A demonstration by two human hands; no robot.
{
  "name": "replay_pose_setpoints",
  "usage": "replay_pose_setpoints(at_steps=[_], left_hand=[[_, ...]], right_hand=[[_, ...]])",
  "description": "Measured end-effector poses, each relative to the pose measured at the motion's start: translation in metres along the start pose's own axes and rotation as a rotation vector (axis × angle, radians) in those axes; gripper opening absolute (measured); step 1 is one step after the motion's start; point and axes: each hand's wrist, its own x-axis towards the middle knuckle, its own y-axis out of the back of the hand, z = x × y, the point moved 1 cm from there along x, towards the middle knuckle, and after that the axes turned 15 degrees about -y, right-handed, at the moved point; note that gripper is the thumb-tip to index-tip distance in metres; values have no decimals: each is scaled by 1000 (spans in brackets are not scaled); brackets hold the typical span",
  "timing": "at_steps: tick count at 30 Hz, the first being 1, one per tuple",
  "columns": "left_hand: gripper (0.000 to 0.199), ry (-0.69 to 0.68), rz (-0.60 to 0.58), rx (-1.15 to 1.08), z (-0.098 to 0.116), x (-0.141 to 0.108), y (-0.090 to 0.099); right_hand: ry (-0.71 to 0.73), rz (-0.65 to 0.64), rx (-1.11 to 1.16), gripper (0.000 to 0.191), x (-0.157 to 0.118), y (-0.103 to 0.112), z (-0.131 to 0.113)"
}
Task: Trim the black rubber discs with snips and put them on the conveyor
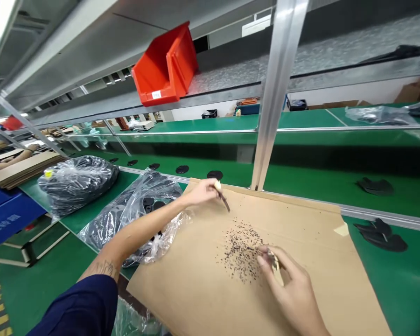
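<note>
My left hand [205, 191], closed in a pinch, holds a thin dark curved piece [224, 201] above the brown cardboard sheet [196, 261]. Something pale yellow covers a fingertip of that hand. My right hand [294, 284] is closed near the scattered small black bits [243, 252]. Between its fingers shows a dark, partly shiny thing, with pale yellow beside it; I cannot make out its kind. Left of the cardboard lies a clear plastic bag [133, 205] with flat black pieces inside, partly behind my left forearm.
A second full bag [79, 182] stands farther left. Stacks of black pieces [215, 174] line the green conveyor behind the cardboard. More black pieces [381, 235] lie at right. A metal post [276, 93] rises at the back; an orange bin [168, 70] sits overhead. A co-worker's arm [12, 161] shows far left.
</note>
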Motion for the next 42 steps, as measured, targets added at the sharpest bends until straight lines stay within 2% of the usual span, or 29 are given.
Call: replay_pose_setpoints(at_steps=[3, 5, 8, 10, 12, 14, 15, 16, 18, 21, 24, 26, 29, 31, 33, 35, 37, 39, 42], left_hand=[[15, -107, -138, -57, 40, -54, -25], [18, -276, -305, -47, 64, -75, -44], [16, -483, -471, 23, 86, -81, -66], [17, -528, -481, 83, 90, -76, -69], [17, -534, -452, 193, 88, -73, -57], [15, -446, -443, 389, 81, -78, -32], [14, -343, -468, 518, 77, -84, -15], [13, -185, -525, 678, 72, -91, 4], [15, 199, -582, 992, 60, -109, 43], [35, 347, -566, 1129, 40, -130, 87], [42, 437, -541, 1209, 22, -145, 106], [38, 479, -505, 1254, 16, -150, 110], [35, 513, -400, 1332, 19, -152, 110], [36, 513, -316, 1387, 28, -150, 106], [37, 437, -159, 1358, 41, -146, 95], [37, 262, 37, 1151, 56, -143, 75], [36, 77, 134, 803, 69, -138, 47], [34, 24, 75, 473, 75, -131, 15], [36, 145, -68, 7, 72, -120, -35]], right_hand=[[-236, -119, 171, 34, 4, 3, -4], [-344, -265, 255, 45, 7, 3, -7], [-446, -518, 330, 55, 8, 1, -10], [-487, -583, 359, 58, 9, -1, -12], [-524, -533, 380, 57, 10, -2, -14], [-553, -436, 399, 53, 10, -2, -16], [-564, -394, 410, 52, 9, -2, -17], [-570, -354, 424, 52, 9, -3, -17], [-586, -299, 460, 53, 7, -5, -16], [-586, -229, 501, 54, 5, -8, -13], [-571, -223, 537, 47, 3, -11, -12], [-550, -235, 561, 42, 2, -12, -13], [-520, -243, 584, 36, 1, -13, -14], [-512, -241, 587, 35, 1, -13, -13], [-509, -238, 569, 34, 0, -12, -12], [-501, -230, 542, 33, 0, -12, -11], [-479, -226, 515, 32, -1, -11, -12], [-433, -213, 468, 28, -2, -10, -14], [-267, -92, 319, 18, -4, -8, -17]])
